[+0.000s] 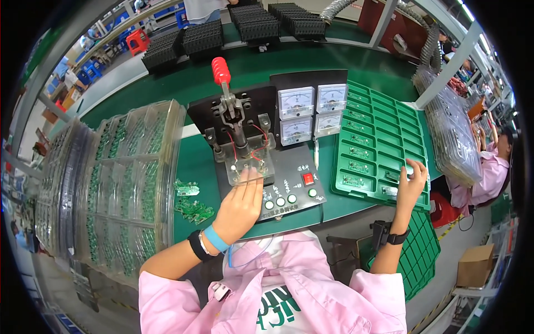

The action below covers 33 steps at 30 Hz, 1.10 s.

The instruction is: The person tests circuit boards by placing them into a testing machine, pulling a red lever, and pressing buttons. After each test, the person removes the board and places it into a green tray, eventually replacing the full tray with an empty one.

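My left hand reaches into a test fixture with its fingers stretched out, fingertips at the front edge of the clear plate. Whether a board lies under those fingertips is hidden. Above the plate stands a toggle clamp with a red handle pointing up and red wires beside it. My right hand hovers over the near right part of a green compartment tray, fingers apart and nothing visible in them. Small circuit boards fill the tray's left column; two more lie near my right hand.
Loose green circuit boards lie left of the fixture, beside stacked clear trays of boards. Four analog meters stand behind the control panel with its red switch. Clear trays and a co-worker are at right.
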### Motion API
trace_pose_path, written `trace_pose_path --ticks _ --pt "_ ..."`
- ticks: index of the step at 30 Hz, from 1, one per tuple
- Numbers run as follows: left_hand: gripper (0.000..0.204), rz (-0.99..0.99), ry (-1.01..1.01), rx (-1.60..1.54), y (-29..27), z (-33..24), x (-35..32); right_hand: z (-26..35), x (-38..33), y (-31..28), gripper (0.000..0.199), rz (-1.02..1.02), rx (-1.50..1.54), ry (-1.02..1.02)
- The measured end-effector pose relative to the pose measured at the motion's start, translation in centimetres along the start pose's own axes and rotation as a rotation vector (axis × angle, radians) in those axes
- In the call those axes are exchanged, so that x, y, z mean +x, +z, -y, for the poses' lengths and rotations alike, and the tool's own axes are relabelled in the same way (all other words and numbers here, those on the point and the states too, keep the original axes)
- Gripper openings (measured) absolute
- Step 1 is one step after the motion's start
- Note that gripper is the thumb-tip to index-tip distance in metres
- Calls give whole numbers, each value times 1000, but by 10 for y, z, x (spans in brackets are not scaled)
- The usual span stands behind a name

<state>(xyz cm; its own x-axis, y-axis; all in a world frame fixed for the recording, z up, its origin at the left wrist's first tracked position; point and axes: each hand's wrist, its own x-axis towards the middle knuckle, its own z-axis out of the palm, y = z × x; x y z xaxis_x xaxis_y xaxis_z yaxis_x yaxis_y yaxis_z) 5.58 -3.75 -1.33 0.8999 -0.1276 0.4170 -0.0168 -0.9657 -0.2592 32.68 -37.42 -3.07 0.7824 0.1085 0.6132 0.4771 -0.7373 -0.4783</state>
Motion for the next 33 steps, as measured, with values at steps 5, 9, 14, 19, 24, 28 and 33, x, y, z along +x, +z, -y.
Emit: trace_pose_path --ticks 5,9,14,19,24,28,33 --pt "47 -19 -92 -211 -1 -3 -5 138 10 26 22 97 316 -220" --pt "56 42 -122 -302 -3 1 -8 260 21 44 31 185 627 -641" --pt "59 42 -115 -339 -7 3 -7 351 54 48 46 768 856 -345" --pt "55 -5 -159 -370 -17 -3 -10 361 55 48 47 789 795 -266" --pt "51 75 -54 -541 -39 -13 -32 297 -40 65 52 213 1267 -984" --pt "48 -9 -104 -579 -37 20 -44 221 -86 48 38 402 875 -686" --pt "57 -71 -253 -587 -16 46 -41 186 -107 43 45 651 494 -822"
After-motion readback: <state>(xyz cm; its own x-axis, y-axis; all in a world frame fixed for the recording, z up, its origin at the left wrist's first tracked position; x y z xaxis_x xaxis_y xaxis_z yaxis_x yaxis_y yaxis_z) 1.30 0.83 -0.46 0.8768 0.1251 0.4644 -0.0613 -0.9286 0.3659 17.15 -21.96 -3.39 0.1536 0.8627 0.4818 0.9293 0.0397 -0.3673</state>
